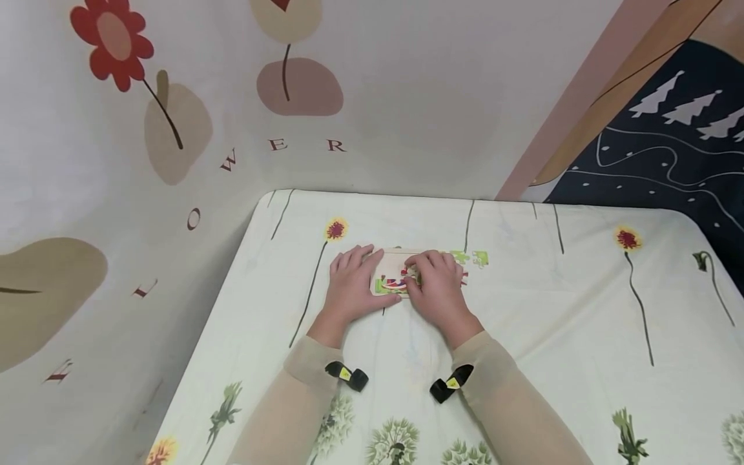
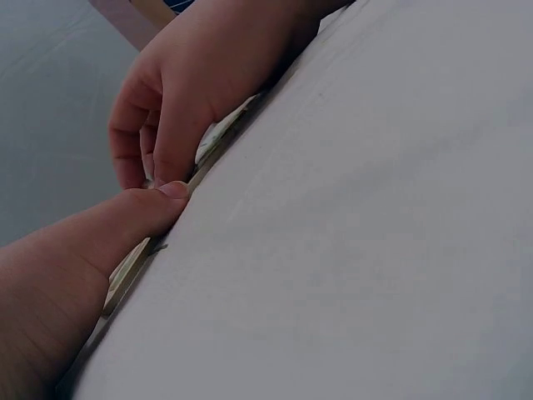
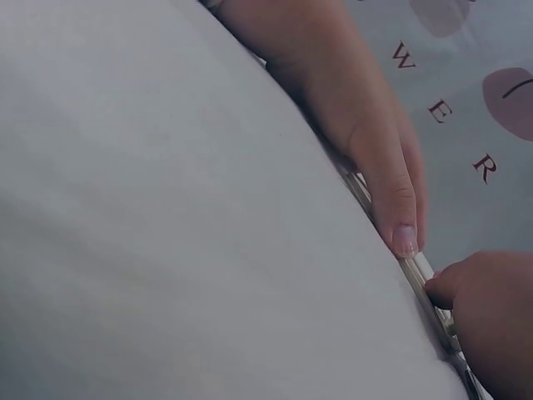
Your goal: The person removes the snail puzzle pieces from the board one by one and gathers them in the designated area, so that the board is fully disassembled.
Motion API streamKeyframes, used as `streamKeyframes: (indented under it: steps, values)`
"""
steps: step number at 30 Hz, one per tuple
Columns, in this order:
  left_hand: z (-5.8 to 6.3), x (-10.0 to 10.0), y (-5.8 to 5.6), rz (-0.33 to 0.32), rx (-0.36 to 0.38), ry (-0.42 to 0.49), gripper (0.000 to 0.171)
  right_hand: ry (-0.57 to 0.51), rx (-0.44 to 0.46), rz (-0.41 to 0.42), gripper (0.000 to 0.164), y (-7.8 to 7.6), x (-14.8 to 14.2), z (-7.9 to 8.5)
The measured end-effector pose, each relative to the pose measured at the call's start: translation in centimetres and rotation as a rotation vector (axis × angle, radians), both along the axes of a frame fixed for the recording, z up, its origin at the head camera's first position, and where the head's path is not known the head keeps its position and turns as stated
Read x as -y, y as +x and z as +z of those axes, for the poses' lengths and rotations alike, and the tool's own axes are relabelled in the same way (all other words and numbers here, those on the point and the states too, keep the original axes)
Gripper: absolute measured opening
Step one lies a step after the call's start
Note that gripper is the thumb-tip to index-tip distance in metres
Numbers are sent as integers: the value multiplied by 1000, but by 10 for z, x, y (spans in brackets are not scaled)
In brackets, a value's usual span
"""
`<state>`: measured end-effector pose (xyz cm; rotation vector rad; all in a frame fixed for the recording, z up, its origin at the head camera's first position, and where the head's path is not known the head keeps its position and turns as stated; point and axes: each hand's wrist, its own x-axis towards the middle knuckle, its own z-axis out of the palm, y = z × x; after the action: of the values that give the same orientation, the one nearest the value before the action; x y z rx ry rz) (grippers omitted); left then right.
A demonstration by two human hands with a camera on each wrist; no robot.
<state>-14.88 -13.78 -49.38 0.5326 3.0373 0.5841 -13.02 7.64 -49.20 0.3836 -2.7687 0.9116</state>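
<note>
A small wooden jigsaw board (image 1: 388, 260) lies flat on the cloth, with colourful fitted pieces (image 1: 391, 285) along its near left part. My left hand (image 1: 353, 284) grips the board's left end, its thumb (image 2: 150, 208) on the near edge. Over the right part of the board, my right hand (image 1: 437, 287) has its fingers curled down, thumb and fingertips pinching a jigsaw piece (image 1: 414, 271) mostly hidden beneath them. Green loose pieces (image 1: 480, 258) lie just beyond the right hand. Part of another colourful piece (image 1: 465, 278) shows beside that hand.
A white flowered cloth (image 1: 558, 323) covers the table. Behind and to the left hangs a pale curtain (image 1: 418, 129) with printed flowers and letters. Dark patterned fabric (image 1: 668, 148) is at the back right. Each sleeve carries a black wrist camera (image 1: 349, 376).
</note>
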Motion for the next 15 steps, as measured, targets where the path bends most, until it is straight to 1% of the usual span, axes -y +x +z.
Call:
streamKeyframes:
  steps: [10, 15]
  values:
    - [1, 0, 0, 0, 0, -3, 106, -54, -84, 10, 34, 1, -2, 0]
    - [2, 0, 0, 0, -2, -2, 106, -33, -94, 10, 37, 3, -4, 1]
